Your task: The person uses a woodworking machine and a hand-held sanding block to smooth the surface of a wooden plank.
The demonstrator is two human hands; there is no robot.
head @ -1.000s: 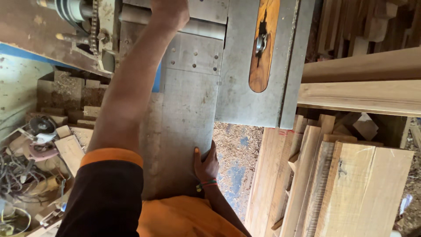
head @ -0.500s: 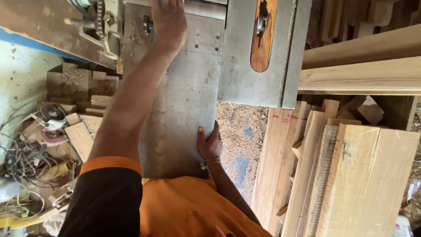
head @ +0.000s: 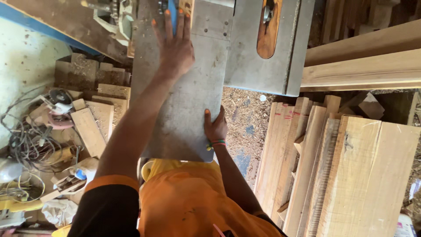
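Observation:
A long grey metal machine table [head: 188,109] with screw holes runs away from me. My left hand [head: 175,48] lies flat on its far part, fingers spread, with a small blue thing [head: 172,17] showing at the fingertips. My right hand [head: 215,128], a coloured band on its wrist, grips the table's right edge close to my body, thumb on top. To the right stands a second grey table [head: 250,61] with a brown wooden insert [head: 268,30] and a slot in it.
Rough planks [head: 351,175] are stacked on the right, with long beams [head: 364,66] lying across above them. Sawdust [head: 245,118] covers the floor between. On the left lie wood offcuts [head: 92,127], an angle grinder [head: 55,103] and tangled cables [head: 26,145].
My left hand has drawn back from the far end of the machine and now lies flat on the grey table. My right hand stays on the table's right edge.

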